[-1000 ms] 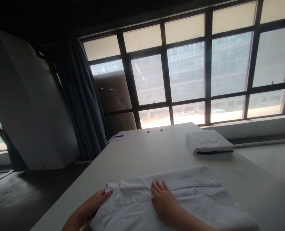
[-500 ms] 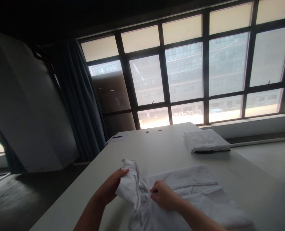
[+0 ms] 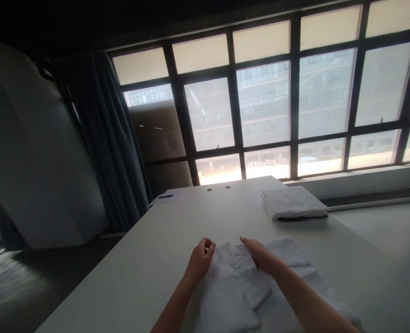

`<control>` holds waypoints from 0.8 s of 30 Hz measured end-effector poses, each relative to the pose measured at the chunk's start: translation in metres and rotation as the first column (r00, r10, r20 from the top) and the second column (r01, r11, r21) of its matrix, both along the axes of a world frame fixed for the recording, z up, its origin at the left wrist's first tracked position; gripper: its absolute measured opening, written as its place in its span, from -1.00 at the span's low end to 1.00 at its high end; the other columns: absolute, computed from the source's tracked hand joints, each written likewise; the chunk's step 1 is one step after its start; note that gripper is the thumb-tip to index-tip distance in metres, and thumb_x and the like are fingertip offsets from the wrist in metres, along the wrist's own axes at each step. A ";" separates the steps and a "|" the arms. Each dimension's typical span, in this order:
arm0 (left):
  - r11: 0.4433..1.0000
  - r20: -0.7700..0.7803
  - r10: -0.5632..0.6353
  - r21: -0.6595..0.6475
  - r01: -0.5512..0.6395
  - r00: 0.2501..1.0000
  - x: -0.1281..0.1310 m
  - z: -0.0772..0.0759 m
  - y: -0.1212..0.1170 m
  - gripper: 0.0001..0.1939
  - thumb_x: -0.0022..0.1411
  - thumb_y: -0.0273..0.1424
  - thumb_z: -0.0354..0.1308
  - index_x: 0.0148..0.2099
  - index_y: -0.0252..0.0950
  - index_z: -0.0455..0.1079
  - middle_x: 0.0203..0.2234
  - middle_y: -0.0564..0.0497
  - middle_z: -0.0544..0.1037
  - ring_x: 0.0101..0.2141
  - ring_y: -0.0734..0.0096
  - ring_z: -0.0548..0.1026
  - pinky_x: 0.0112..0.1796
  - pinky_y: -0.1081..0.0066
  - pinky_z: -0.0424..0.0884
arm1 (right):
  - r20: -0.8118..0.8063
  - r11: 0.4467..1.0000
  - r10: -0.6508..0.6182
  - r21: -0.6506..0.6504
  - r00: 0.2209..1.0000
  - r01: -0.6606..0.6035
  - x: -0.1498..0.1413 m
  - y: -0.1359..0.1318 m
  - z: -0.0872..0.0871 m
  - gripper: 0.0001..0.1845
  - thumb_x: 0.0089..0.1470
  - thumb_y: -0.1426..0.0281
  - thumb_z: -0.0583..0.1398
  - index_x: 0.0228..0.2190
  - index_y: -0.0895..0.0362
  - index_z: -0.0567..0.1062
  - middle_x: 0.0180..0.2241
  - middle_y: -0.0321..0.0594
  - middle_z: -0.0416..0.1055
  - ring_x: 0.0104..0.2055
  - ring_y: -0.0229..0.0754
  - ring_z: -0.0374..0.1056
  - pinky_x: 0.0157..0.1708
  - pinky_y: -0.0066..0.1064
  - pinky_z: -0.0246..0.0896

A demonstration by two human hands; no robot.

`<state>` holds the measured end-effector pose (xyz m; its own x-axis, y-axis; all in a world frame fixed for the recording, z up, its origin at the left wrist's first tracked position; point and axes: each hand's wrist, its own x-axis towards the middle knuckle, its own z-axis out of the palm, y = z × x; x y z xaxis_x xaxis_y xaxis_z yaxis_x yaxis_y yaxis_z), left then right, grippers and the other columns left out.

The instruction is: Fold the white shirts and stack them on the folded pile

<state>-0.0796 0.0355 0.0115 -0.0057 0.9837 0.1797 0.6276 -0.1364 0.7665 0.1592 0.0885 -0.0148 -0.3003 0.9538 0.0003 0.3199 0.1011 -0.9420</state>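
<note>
We see a white garment (image 3: 229, 296) on the near part of the white table (image 3: 138, 268), between and below the two hands, running down to the bottom edge of the view. Its left part lies doubled in crumpled layers, while a flatter part spreads to the right, beneath the right forearm.

We find the left hand (image 3: 199, 261) at the upper left edge of the cloth, its fingers bent toward the thumb; we cannot tell whether they pinch the fabric. We see the right hand (image 3: 261, 255) at the upper right of the doubled part, one digit stretched out along the top and the others partly hidden against the cloth, so we cannot tell whether they grip it.

Farther along the table, to the right, we see a folded white cloth (image 3: 295, 202) lying flat, well apart from the hands. Near the far left corner we make out a blue pen (image 3: 166, 196) on a sheet of paper (image 3: 175, 195), with a dark curtain (image 3: 114, 152) hanging beyond
</note>
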 end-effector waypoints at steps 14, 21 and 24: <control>0.994 -0.172 0.028 0.112 -0.008 0.985 -0.047 -0.033 0.014 -0.56 0.36 -0.07 -0.06 -0.20 -0.27 0.50 -0.25 -0.12 0.58 -0.17 0.17 0.48 -0.12 0.31 0.34 | 0.406 0.922 0.036 0.339 0.913 -0.187 -0.041 0.008 0.011 -0.48 0.12 0.33 0.19 0.13 0.09 0.45 0.08 -0.11 0.49 0.18 0.00 0.29 0.19 -0.19 0.05; 0.994 -0.158 -0.023 0.106 0.040 0.987 -0.050 -0.031 0.014 -0.53 0.37 -0.04 -0.07 -0.13 -0.29 0.49 -0.25 -0.09 0.58 -0.22 0.21 0.49 -0.22 0.36 0.35 | 0.501 0.897 0.113 0.320 0.858 -0.306 -0.058 0.017 0.021 -0.71 0.16 0.24 0.18 -0.26 0.14 0.64 -0.15 -0.04 0.58 -0.02 0.01 0.41 0.01 -0.26 0.15; 0.994 -0.178 -0.039 0.096 0.057 0.983 -0.048 -0.032 0.016 -0.52 0.41 -0.08 -0.14 -0.16 -0.28 0.49 -0.27 -0.07 0.60 -0.22 0.24 0.50 -0.21 0.37 0.33 | 0.488 0.902 0.112 0.316 0.865 -0.295 -0.056 0.016 0.027 -0.70 0.20 0.24 0.14 -0.24 0.11 0.64 -0.17 -0.10 0.60 -0.10 -0.07 0.45 -0.08 -0.35 0.19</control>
<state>-0.1274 0.0514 -0.0206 0.0813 0.9591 0.2710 0.7420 -0.2398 0.6260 0.1027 0.1048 0.0126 -0.5413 0.8265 0.1548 0.6286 0.5200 -0.5783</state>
